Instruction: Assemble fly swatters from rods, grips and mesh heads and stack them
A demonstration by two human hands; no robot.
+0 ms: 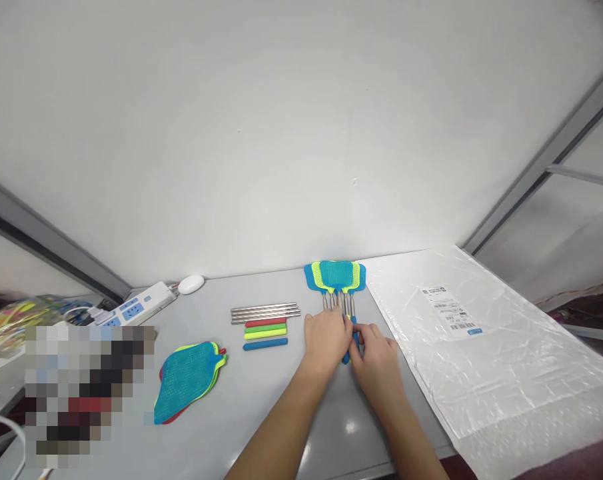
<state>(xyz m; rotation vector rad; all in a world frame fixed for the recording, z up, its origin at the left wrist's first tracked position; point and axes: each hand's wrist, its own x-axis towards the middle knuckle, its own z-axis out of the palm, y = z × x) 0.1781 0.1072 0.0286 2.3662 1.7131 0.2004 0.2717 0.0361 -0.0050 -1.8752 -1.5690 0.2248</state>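
Several fly swatters lie side by side at the back of the table, their blue and yellow mesh heads (340,275) overlapping near the wall. Thin metal shafts run from the heads toward me. My left hand (328,339) lies closed over the handles and hides most of them. Beside it, my right hand (377,357) has its thumb and fingers closed on a blue handle (355,340) at the right of the bunch. The lower end of another blue handle shows between the two hands.
Left of my hands lie several metal rods (265,313), coloured handle tubes (265,344) and a pile of loose swatter heads (188,380). A power strip (138,305) and a white oval object (191,285) are farther left. A white mailing bag (481,373) covers the right side.
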